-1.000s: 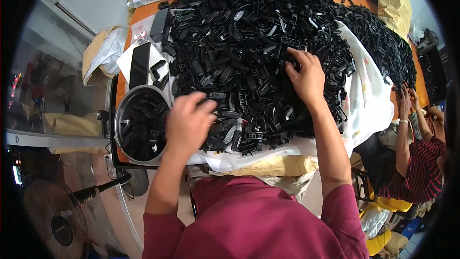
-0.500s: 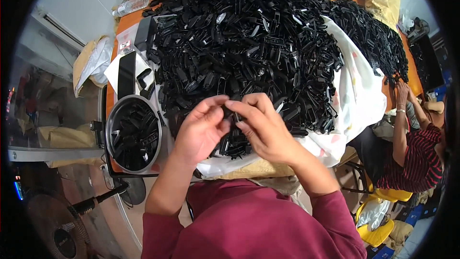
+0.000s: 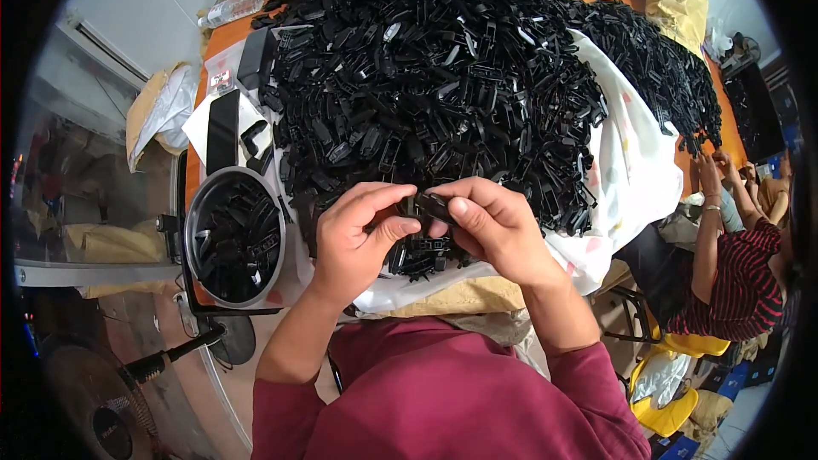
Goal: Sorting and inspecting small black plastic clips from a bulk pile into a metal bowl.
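Observation:
My left hand [image 3: 360, 237] and my right hand [image 3: 498, 228] meet in front of my chest, at the near edge of a big heap of small black plastic parts [image 3: 409, 111]. Between thumb and fingers, the right hand pinches a small dark black plastic part [image 3: 437, 206]. The left thumb and forefinger close on the left end of what looks like a black plastic piece [image 3: 411, 205], right beside it. Fingertips cover much of both, so I cannot tell whether they are joined.
At the left stands a round metal bowl [image 3: 236, 298] holding black parts, with a dark phone [image 3: 223, 132] behind it. A clear bottle [image 3: 234, 9] lies at the back left. White plastic sheeting [image 3: 639, 162] edges the heap. A co-worker in a striped shirt [image 3: 737, 281] handles parts at the right.
My left hand has turned, and its once loosely curled fingers now pinch beside the right. The right hand has shifted slightly right, showing the black part it holds.

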`<act>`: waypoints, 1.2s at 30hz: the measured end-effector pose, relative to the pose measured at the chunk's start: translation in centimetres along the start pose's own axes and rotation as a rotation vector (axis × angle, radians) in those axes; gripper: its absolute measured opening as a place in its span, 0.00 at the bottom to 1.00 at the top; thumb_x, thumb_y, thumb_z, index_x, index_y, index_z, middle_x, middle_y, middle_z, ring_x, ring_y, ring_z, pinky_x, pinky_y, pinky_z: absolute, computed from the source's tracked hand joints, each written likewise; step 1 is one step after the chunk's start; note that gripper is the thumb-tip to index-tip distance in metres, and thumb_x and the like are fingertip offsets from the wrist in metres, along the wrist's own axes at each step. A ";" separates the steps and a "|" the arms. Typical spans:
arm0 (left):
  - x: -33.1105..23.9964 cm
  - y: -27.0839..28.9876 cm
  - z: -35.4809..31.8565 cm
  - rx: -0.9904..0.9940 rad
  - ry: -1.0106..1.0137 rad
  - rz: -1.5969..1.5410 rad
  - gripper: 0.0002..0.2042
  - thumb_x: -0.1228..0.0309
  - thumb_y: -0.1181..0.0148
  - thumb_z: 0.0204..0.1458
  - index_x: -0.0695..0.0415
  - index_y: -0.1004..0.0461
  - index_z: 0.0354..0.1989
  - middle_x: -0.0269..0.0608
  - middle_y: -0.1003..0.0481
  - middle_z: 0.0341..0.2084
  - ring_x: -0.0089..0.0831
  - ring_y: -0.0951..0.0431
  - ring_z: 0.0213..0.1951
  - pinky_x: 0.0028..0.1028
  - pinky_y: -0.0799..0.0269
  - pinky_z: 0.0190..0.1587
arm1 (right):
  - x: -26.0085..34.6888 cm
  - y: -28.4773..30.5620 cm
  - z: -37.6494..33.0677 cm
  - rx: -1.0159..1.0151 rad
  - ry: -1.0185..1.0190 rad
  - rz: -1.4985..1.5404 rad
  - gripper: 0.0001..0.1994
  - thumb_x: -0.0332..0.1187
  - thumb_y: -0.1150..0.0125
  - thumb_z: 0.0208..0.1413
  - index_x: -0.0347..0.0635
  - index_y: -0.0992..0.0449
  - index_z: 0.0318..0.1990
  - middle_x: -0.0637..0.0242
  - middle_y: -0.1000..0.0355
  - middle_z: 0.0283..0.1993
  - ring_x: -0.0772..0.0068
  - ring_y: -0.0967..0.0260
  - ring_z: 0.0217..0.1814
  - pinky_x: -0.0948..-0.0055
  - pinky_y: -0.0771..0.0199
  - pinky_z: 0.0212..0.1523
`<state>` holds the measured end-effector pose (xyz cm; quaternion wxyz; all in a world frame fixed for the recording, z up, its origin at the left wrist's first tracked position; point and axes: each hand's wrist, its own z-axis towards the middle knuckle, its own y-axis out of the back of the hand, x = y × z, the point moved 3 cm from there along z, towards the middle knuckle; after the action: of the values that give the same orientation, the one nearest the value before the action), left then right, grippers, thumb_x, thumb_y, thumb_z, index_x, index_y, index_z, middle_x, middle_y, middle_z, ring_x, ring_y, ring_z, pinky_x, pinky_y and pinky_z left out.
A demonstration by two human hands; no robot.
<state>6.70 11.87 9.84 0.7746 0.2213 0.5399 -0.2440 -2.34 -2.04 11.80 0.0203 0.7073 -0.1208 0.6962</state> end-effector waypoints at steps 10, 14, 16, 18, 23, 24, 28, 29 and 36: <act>-1.6 -0.8 -0.1 0.078 -0.188 0.364 0.15 0.75 0.34 0.37 0.61 0.26 0.37 0.41 0.27 0.28 0.31 0.28 0.26 0.24 0.31 0.28 | -1.2 1.4 -0.2 -0.113 -0.178 0.124 0.06 0.29 0.45 0.55 0.37 0.30 0.29 0.71 0.34 0.21 0.89 0.48 0.13 0.87 0.54 0.11; -1.0 -1.2 -0.6 0.040 -0.430 0.636 0.14 0.72 0.36 0.41 0.63 0.27 0.38 0.39 0.27 0.27 0.27 0.28 0.26 0.22 0.31 0.28 | -2.8 1.1 -0.1 -0.156 -0.257 0.236 0.06 0.29 0.44 0.54 0.38 0.30 0.28 0.74 0.38 0.18 0.89 0.49 0.13 0.85 0.54 0.11; 2.5 -1.6 -2.1 -0.008 0.428 -0.263 0.14 0.72 0.39 0.46 0.65 0.28 0.41 0.36 0.26 0.29 0.22 0.27 0.28 0.22 0.31 0.30 | -3.2 0.2 -0.5 -0.132 -0.245 0.298 0.05 0.29 0.43 0.54 0.38 0.30 0.28 0.75 0.38 0.18 0.89 0.49 0.13 0.85 0.54 0.11; 3.8 -2.4 -2.6 -0.039 0.343 -0.524 0.15 0.72 0.42 0.50 0.65 0.30 0.46 0.35 0.26 0.33 0.19 0.28 0.33 0.20 0.31 0.34 | -3.7 -0.1 -0.4 -0.273 -0.107 0.103 0.04 0.27 0.44 0.53 0.37 0.30 0.29 0.73 0.37 0.21 0.89 0.47 0.14 0.86 0.51 0.12; 3.0 -3.3 -2.2 -0.141 0.335 -0.576 0.17 0.71 0.44 0.52 0.66 0.32 0.49 0.42 0.26 0.40 0.22 0.28 0.40 0.20 0.33 0.43 | -3.4 -1.0 -0.7 -0.390 0.210 -0.223 0.05 0.24 0.42 0.51 0.35 0.29 0.35 0.69 0.33 0.31 0.83 0.34 0.26 0.86 0.33 0.21; 3.1 -3.0 -2.2 -0.113 0.342 -0.550 0.17 0.70 0.44 0.52 0.66 0.32 0.48 0.42 0.26 0.40 0.22 0.28 0.41 0.21 0.33 0.45 | -3.7 -1.0 -0.8 -0.353 0.043 -0.068 0.06 0.25 0.41 0.51 0.35 0.29 0.35 0.68 0.32 0.31 0.82 0.33 0.27 0.85 0.32 0.22; 3.7 -1.6 -1.7 -0.036 0.438 -0.819 0.13 0.70 0.46 0.53 0.65 0.30 0.45 0.44 0.26 0.38 0.26 0.27 0.39 0.24 0.33 0.45 | -2.9 -1.1 0.0 -0.180 -0.161 -0.212 0.09 0.28 0.39 0.49 0.34 0.30 0.35 0.67 0.30 0.27 0.82 0.32 0.25 0.84 0.29 0.23; 3.9 -0.8 -1.9 -0.132 0.475 -0.748 0.12 0.69 0.48 0.54 0.64 0.29 0.42 0.44 0.26 0.35 0.27 0.27 0.37 0.24 0.33 0.43 | -3.5 -0.4 1.0 -0.059 -0.182 -0.168 0.08 0.30 0.39 0.50 0.34 0.29 0.33 0.70 0.30 0.25 0.83 0.32 0.23 0.84 0.30 0.21; 4.7 5.6 0.9 -0.444 0.485 0.020 0.06 0.73 0.52 0.53 0.59 0.29 0.35 0.38 0.30 0.27 0.25 0.29 0.27 0.23 0.31 0.31 | -4.0 7.4 9.9 -0.295 0.338 -1.460 0.11 0.33 0.40 0.44 0.41 0.25 0.37 0.60 0.32 0.40 0.56 0.32 0.38 0.64 0.32 0.40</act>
<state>12.23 15.04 6.13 0.6550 0.1040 0.7465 -0.0528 5.87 -10.61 6.55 0.5879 0.4817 0.2902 0.5815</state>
